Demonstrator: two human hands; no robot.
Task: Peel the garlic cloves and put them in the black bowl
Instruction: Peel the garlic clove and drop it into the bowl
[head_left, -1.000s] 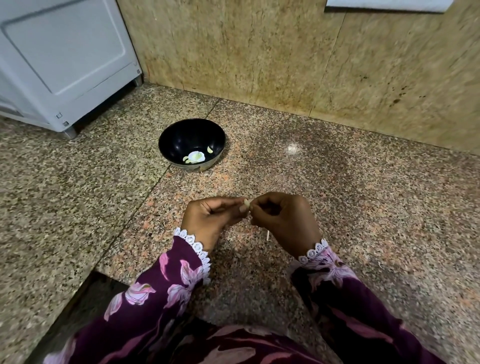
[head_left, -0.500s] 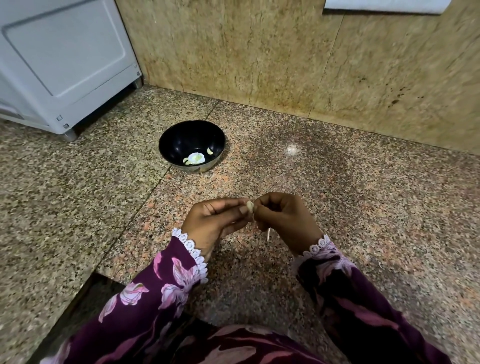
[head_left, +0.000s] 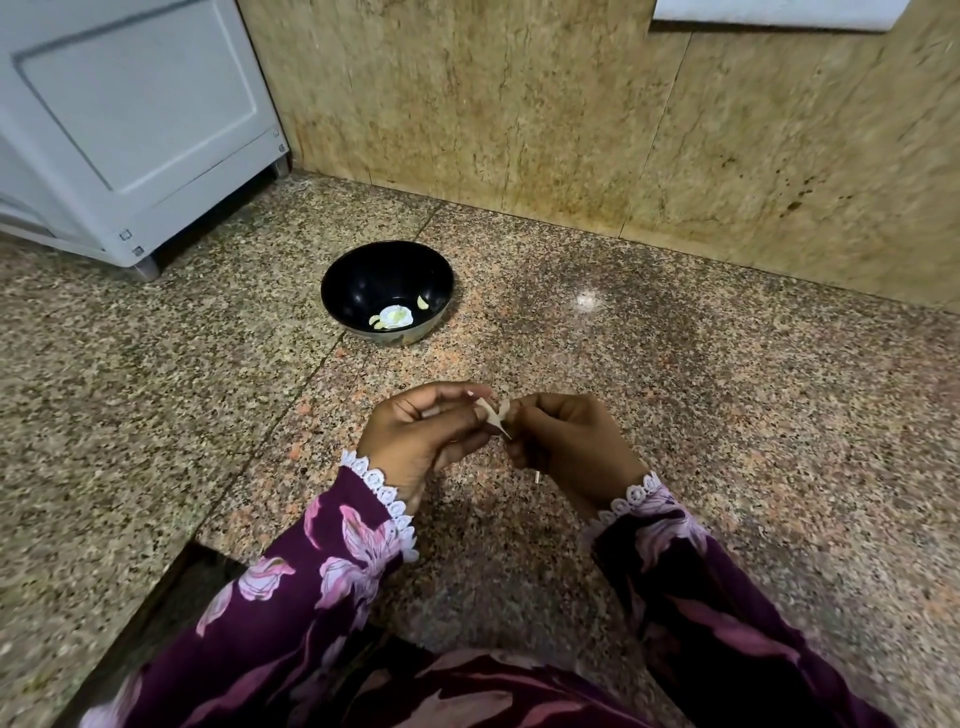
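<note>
A black bowl (head_left: 358, 280) stands on the speckled granite floor, holding a few peeled garlic cloves (head_left: 424, 303) near a white patch at its bottom. In front of it, my left hand (head_left: 421, 436) and my right hand (head_left: 569, 447) meet above the floor. Both pinch one small garlic clove (head_left: 503, 410) between their fingertips, and a pale strip of skin (head_left: 492, 418) hangs loose from it between the hands. Most of the clove is hidden by my fingers.
A white appliance (head_left: 130, 130) stands at the back left on small feet. A tan stone wall (head_left: 571, 114) runs along the back. A thin small scrap (head_left: 537, 477) lies on the floor under my right hand. A dark step edge (head_left: 171, 597) is at lower left.
My hands have drawn slightly apart, and a strip of skin has come away from the clove and hangs between them. The bowl has not moved.
</note>
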